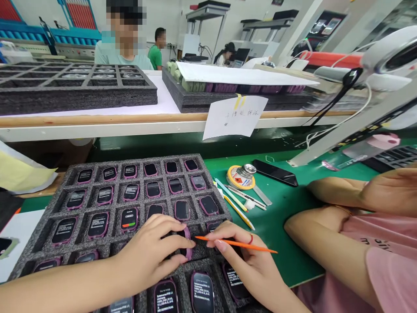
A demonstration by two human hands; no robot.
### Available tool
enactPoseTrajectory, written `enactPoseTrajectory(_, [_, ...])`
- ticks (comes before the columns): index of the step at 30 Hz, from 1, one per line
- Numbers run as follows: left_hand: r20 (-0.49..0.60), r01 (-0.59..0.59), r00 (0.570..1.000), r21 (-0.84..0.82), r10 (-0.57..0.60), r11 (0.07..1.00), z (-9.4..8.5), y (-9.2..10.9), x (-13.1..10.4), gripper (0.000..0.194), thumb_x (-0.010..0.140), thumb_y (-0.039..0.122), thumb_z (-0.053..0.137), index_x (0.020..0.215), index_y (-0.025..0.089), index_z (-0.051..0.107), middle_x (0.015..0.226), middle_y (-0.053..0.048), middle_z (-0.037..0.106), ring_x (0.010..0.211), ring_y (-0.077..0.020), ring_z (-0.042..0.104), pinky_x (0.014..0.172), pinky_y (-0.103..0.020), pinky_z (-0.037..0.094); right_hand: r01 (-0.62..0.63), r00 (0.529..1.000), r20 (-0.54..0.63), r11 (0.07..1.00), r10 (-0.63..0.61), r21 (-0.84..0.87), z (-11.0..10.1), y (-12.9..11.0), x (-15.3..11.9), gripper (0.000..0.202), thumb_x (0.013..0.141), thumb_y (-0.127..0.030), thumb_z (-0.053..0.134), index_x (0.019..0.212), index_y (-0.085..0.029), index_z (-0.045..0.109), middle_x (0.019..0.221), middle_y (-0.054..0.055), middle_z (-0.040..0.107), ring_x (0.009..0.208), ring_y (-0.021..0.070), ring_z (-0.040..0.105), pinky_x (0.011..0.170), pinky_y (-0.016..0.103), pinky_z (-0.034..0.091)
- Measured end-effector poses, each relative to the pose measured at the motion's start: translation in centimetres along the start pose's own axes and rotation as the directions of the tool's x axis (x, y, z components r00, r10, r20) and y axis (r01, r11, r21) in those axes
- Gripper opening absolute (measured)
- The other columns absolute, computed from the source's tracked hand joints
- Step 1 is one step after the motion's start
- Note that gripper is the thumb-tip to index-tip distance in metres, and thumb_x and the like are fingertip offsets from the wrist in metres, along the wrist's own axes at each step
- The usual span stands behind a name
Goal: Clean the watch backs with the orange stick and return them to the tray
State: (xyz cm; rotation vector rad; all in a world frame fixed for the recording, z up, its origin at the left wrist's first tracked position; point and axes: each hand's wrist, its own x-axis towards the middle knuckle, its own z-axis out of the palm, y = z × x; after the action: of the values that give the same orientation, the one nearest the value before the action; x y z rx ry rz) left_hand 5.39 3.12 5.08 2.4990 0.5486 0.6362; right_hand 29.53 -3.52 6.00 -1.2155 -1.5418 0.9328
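My left hand [161, 248] is closed around a purple-rimmed smartwatch [187, 243], tipped on its edge within a slot of the black foam tray [203, 163]. Between the thumb and fingers of my right hand [243, 254] is a thin orange pointed stick [260, 248]. Its tip points left, close to the watch's side; whether it touches cannot be made out. Several more purple smartwatches fill the slots around, many with white text on dark screens. One watch [129, 218] shows a green and red band. My forearms cover some slots.
Right of the tray lie pens [239, 211], a round yellow-rimmed container [241, 177] and a black phone [275, 172]. A co-worker's bent arms [329, 243] rest at the right. Behind runs a raised shelf [182, 118] with more foam trays [130, 98] and a hanging paper note [234, 116].
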Motion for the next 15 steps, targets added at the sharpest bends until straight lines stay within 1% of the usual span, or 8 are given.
enactPoseTrajectory(2, [-0.037, -0.031, 0.999, -0.006, 0.031, 0.999, 0.11, -0.17, 0.09, 0.027, 0.094, 0.014, 0.062, 0.118, 0.025, 0.062, 0.117, -0.006, 0.064, 0.114, -0.0256, 0.055, 0.096, -0.043, 0.044, 0.029, 0.998, 0.049, 0.998, -0.027, -0.053, 0.19, -0.02, 0.36, 0.014, 0.099, -0.022, 0.059, 0.101, -0.028, 0.071, 0.088, -0.001, 0.073, 0.081, 0.0132, 0.069, 0.075, 0.023, 0.053])
enactPoseTrajectory(5, [-0.049, -0.041, 0.998, 0.011, 0.042, 0.999, 0.10, -0.18, 0.34, 0.026, 0.092, 0.014, 0.063, 0.116, 0.025, 0.062, 0.115, -0.006, 0.065, 0.112, -0.0257, 0.057, 0.095, -0.043, 0.045, 0.052, 0.994, 0.097, 0.994, -0.043, -0.094, 0.46, 0.11, 0.75, 0.015, 0.100, -0.021, 0.056, 0.101, -0.025, 0.070, 0.088, 0.001, 0.072, 0.082, 0.0154, 0.068, 0.075, 0.027, 0.053])
enactPoseTrajectory(7, [-0.031, -0.020, 0.999, 0.012, 0.020, 1.000, 0.00, -0.04, 0.47, 0.028, 0.092, 0.014, 0.063, 0.118, 0.024, 0.060, 0.116, -0.006, 0.065, 0.112, -0.0257, 0.058, 0.095, -0.043, 0.046, 0.060, 0.993, 0.108, 0.993, -0.049, -0.104, 0.54, 0.19, 0.88, 0.015, 0.100, -0.020, 0.055, 0.100, -0.024, 0.069, 0.087, 0.002, 0.071, 0.083, 0.0165, 0.068, 0.076, 0.029, 0.053])
enactPoseTrajectory(12, [0.016, 0.101, 0.995, -0.046, -0.101, 0.994, -0.21, 0.37, 0.65, 0.037, 0.088, 0.013, 0.065, 0.121, 0.021, 0.051, 0.115, -0.006, 0.067, 0.109, -0.0243, 0.058, 0.094, -0.041, 0.048, 0.071, 0.994, 0.093, 0.991, -0.061, -0.113, 0.52, 0.12, 0.96, 0.014, 0.100, -0.021, 0.055, 0.096, -0.023, 0.068, 0.088, 0.003, 0.071, 0.082, 0.0180, 0.067, 0.074, 0.031, 0.053])
enactPoseTrajectory(15, [0.020, 0.107, 0.994, -0.048, -0.107, 0.993, -0.17, 0.42, 0.66, 0.038, 0.087, 0.013, 0.066, 0.121, 0.021, 0.050, 0.115, -0.006, 0.066, 0.110, -0.0241, 0.057, 0.094, -0.041, 0.048, 0.071, 0.993, 0.101, 0.990, -0.059, -0.119, 0.51, -0.02, 0.91, 0.015, 0.100, -0.021, 0.054, 0.094, -0.023, 0.068, 0.086, 0.003, 0.071, 0.081, 0.0191, 0.067, 0.073, 0.032, 0.053])
